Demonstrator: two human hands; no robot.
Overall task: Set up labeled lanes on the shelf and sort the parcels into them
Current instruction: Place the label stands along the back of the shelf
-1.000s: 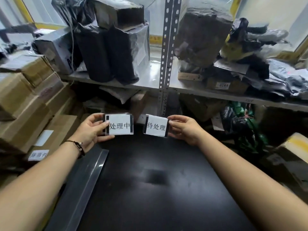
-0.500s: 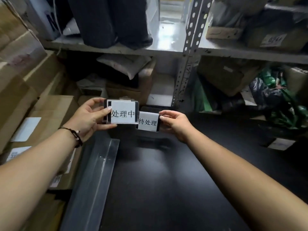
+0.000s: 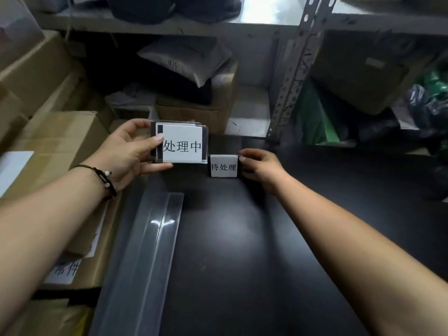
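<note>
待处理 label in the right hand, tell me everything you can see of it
The 待处理 label is a small white card with three black printed characters and a dark strip at its right edge. It stands upright, facing the camera, at the far end of the black surface; whether its base rests there is unclear. The right hand pinches its right edge. It sits below and right of the larger 处理中 label held by the left hand.
</note>
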